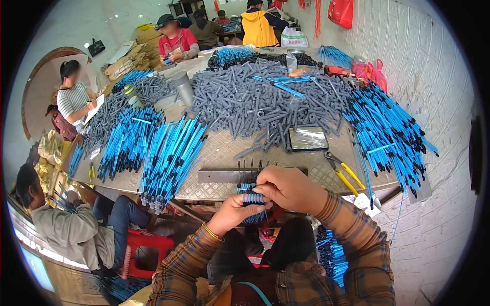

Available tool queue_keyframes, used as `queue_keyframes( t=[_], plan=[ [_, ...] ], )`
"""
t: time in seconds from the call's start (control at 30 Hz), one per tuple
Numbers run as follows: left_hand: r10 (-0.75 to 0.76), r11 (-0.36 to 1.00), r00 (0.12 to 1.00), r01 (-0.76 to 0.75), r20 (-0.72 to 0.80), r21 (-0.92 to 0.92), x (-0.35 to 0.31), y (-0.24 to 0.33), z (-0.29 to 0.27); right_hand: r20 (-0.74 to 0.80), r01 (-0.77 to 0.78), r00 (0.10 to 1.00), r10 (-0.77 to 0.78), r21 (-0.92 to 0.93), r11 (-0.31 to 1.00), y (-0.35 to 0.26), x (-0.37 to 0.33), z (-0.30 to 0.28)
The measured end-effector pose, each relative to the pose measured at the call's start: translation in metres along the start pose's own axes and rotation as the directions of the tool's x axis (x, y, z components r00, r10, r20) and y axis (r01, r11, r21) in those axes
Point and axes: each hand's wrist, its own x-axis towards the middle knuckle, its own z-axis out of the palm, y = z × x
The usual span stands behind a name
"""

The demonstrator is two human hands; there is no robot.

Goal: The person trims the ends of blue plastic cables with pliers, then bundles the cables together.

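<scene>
At the table's near edge my left hand [230, 213] is closed round a small bundle of thin blue sticks [252, 198], its thumb lying across them. Dark, thin tips of the bundle point up in front of a dark metal bar [219, 176]. My right hand [290, 187] is closed with its fingertips pinched together at the bundle's right side, touching the left fingers. What lies between those right fingertips is hidden. Pliers with yellow handles [344, 173] lie to the right of my right hand.
A big heap of grey plastic bolt-shaped pieces [235, 97] covers the table's middle. Blue black-tipped sticks are piled at left [173, 158] and right [383, 132]. A shiny rectangular box [308, 138] lies ahead. A person [87, 229] sits at left; others are behind the table.
</scene>
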Motion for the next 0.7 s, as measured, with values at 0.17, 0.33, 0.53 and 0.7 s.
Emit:
queue_keyframes(
  t=[0.17,0.33,0.53,0.7],
  plan=[
    [0.155,0.970,0.988,-0.156,0.022,0.185,0.003,-0.011,-0.004,-0.022,0.076,0.997,-0.080,-0.158,0.985,-0.009,0.000,0.005],
    [0.154,0.980,0.984,-0.141,-0.089,0.140,0.005,-0.015,0.002,-0.035,0.112,0.991,-0.127,-0.292,0.950,-0.007,0.007,0.015],
    [0.032,0.999,0.994,-0.033,-0.108,-0.015,0.003,-0.005,0.006,-0.228,0.040,0.971,-0.068,-0.126,0.991,0.002,-0.006,0.005],
    [0.030,0.998,0.994,-0.035,-0.103,-0.045,0.004,-0.005,0.008,-0.183,-0.062,0.982,0.036,-0.134,0.989,0.000,-0.017,0.001]
  ],
)
